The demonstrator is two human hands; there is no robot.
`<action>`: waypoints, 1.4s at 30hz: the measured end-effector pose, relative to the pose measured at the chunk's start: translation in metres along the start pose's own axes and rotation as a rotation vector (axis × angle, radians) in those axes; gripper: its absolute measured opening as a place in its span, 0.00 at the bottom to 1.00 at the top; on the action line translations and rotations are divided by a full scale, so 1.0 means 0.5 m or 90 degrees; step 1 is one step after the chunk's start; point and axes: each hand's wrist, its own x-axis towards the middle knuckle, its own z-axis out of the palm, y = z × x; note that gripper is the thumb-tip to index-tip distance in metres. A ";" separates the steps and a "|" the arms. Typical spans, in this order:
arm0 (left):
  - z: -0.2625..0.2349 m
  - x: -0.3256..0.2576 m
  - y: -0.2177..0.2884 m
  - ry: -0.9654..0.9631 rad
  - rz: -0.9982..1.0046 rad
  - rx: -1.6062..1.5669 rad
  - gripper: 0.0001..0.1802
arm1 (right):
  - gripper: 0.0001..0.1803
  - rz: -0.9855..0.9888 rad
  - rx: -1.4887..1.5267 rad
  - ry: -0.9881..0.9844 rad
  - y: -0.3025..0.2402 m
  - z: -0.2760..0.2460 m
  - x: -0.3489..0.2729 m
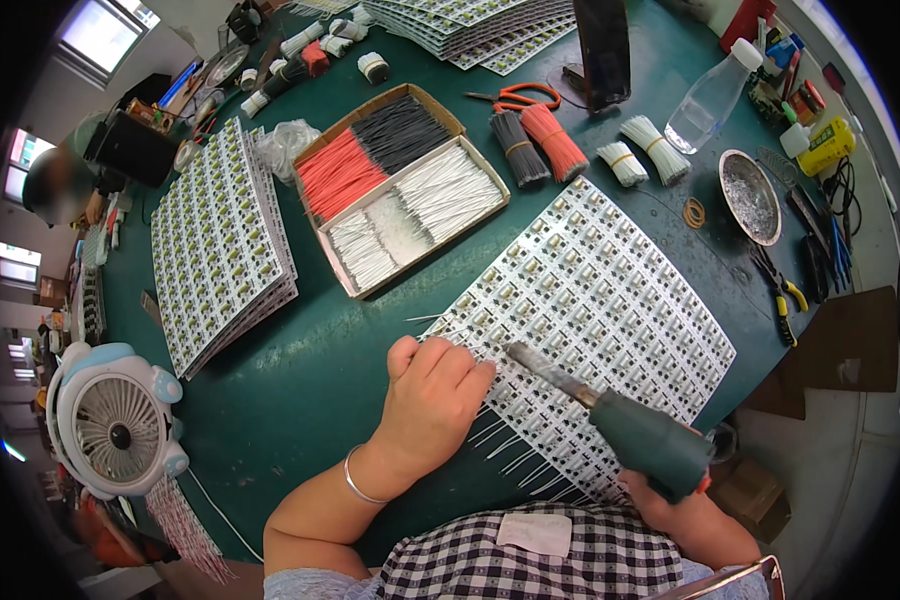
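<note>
**White wires (518,463) along one edge, most of the circuit-board panel (620,300) without any**

The panel lies on the green counter (270,420) in front of the person. Wires stick out along its lower-left side, so that row seems partly done; the rows beyond show none and are probably left to do, if they need wires.

The right hand (660,503) grasps a soldering iron (650,440), its tip over the panel near the left hand (435,392). That one is bent closed at the panel's edge; its fingertips are hidden, so I cannot tell whether it pinches a wire.

The wire box (434,248) is well stocked.
</note>
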 end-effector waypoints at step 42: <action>0.003 -0.003 0.030 -0.034 -0.044 -0.021 0.12 | 0.14 -0.025 0.047 0.042 0.015 0.015 0.008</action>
